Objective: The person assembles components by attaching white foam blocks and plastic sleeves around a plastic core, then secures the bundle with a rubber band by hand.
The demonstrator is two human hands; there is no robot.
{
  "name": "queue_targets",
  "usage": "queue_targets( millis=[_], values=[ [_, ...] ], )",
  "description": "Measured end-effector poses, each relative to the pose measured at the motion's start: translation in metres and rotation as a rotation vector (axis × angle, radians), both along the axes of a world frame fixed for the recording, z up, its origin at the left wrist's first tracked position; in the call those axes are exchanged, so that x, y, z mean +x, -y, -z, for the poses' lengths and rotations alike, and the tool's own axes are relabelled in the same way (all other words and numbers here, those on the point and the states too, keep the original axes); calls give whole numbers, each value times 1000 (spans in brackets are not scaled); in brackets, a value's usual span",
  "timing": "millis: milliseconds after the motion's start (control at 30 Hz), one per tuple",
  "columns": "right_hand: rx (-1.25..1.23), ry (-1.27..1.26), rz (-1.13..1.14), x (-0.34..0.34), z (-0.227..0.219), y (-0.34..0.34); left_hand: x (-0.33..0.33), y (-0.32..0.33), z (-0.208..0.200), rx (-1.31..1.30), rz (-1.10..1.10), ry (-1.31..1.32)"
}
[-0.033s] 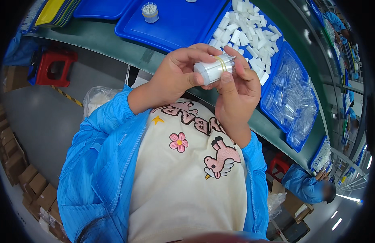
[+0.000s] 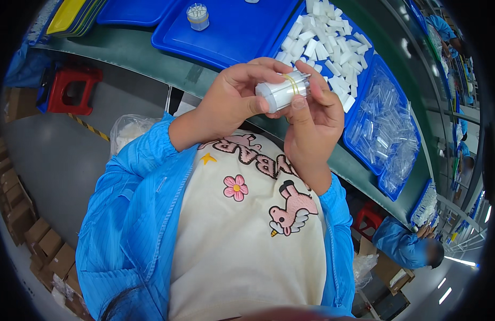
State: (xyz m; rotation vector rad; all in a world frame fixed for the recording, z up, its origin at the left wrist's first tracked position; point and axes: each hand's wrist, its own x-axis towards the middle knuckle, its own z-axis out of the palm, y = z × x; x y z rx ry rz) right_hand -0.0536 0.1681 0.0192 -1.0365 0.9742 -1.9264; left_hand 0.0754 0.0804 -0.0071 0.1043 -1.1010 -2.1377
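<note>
Between my two hands lies a bundle of clear plastic tubes with white pieces inside, a yellow rubber band round it. Its axis is tilted nearly sideways above the bench edge. My left hand grips the bundle's left end, thumb below and fingers over the top. At the band and the right end, my right hand is closed on it with thumb and fingers. Part of the right end is hidden by those fingers. A similar banded bundle stands upright on the blue tray beyond my left hand.
Right of that tray, another blue tray holds a heap of white blocks. Beside it are blue trays of loose clear tubes. Yellow and blue trays are stacked far left. A red stool stands on the floor; a co-worker sits at right.
</note>
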Motion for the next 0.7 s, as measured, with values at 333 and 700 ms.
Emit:
queue_targets(
  millis=[333,700],
  values=[
    [143,-80,76,-8,-7,-5,5,6,-4,-159,25,51],
    [91,-164,66,-6,-6,0,7,5,-13,-305,-29,159]
  ],
)
